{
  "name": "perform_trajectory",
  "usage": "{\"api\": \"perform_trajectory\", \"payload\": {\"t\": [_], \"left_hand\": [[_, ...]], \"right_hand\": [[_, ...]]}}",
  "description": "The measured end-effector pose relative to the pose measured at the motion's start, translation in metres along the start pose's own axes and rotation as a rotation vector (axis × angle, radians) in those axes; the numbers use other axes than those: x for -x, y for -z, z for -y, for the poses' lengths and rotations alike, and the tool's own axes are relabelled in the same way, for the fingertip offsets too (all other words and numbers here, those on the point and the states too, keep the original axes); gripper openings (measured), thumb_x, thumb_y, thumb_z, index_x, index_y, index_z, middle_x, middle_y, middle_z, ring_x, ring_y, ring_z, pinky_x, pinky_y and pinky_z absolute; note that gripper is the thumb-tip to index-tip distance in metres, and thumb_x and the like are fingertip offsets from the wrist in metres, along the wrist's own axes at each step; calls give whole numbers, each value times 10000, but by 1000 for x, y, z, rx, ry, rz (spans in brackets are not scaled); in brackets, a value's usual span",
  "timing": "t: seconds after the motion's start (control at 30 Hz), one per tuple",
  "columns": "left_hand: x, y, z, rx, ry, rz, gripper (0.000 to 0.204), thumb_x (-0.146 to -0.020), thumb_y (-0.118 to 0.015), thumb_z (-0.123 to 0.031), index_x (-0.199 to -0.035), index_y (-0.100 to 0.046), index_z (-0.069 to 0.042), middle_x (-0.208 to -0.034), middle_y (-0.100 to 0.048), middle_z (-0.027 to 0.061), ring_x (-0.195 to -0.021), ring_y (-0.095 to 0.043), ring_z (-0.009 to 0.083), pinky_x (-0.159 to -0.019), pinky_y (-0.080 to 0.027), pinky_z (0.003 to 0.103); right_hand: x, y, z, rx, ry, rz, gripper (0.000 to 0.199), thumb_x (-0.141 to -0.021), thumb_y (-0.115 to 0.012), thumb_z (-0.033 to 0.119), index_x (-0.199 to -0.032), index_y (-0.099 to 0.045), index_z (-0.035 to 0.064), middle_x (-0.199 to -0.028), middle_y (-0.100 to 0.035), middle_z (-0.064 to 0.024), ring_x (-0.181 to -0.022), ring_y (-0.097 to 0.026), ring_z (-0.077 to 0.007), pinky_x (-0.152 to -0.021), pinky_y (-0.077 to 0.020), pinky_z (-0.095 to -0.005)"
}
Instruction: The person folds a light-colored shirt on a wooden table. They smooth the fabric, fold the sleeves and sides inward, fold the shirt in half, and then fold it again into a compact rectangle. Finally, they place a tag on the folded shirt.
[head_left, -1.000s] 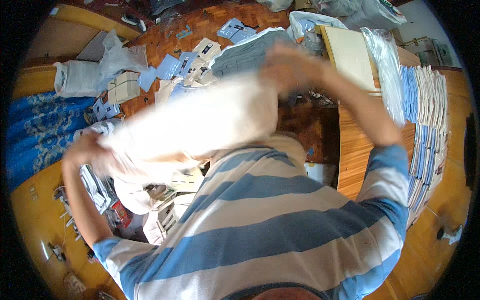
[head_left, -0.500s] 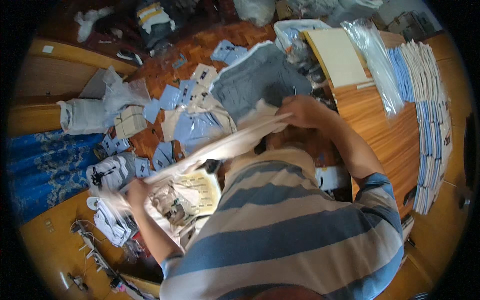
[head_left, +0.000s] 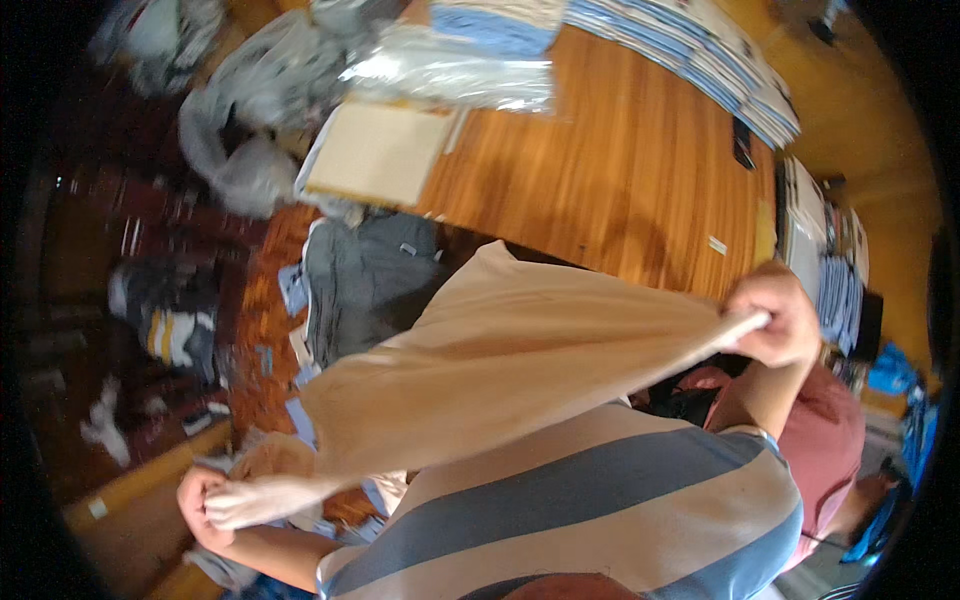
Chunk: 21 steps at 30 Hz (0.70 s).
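Stretching the beige garment (head_left: 510, 350) taut above the wooden table's (head_left: 620, 190) near edge, left hand (head_left: 205, 500) and right hand (head_left: 775, 315) each pinch a bunched end; keep tension even so no creases form

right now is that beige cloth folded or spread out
Spread out. The cloth is pulled taut between the left hand and the right hand, each gripping one bunched end, with its wide middle open above the table.
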<state>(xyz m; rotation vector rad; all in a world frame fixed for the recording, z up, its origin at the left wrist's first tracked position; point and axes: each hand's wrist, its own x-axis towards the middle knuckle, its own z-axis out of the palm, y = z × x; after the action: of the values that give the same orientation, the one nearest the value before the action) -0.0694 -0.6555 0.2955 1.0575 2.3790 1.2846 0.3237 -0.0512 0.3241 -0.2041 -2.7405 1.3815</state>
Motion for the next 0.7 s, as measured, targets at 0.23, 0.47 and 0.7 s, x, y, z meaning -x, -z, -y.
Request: {"api": "perform_trajectory", "payload": {"t": [0.23,0.47,0.7], "left_hand": [[-292,-98,-53,-3,-531,40,162,-851,-739,-160,-875,-641,-33,-852,-607,73,-742,-555,179,-663,-438,336],[-601,-476,-170,-414,-556,380,572,-940,-756,-360,-1355,-660,21,-1390,-652,268,-1291,-624,369,-1106,-470,436],[-440,-663,-131,-319,-768,296,538,-989,-652,-227,-1498,-552,-87,-1571,-502,215,-1460,-443,436,-1208,-336,548]], "right_hand": [[145,72,-45,-49,-22,82,264,-844,-901,190,-836,-671,60,-700,-696,-65,-574,-698,-255,-486,-461,-335],[129,181,-300,128,-683,-607,355,-922,-794,239,-1189,-723,15,-1024,-725,-114,-1022,-666,-211,-929,-516,-362],[89,41,-381,616,-812,-1022,609,-1031,-596,274,-1576,-432,59,-1597,-419,-274,-1399,-462,-519,-1131,-410,-584]]}}
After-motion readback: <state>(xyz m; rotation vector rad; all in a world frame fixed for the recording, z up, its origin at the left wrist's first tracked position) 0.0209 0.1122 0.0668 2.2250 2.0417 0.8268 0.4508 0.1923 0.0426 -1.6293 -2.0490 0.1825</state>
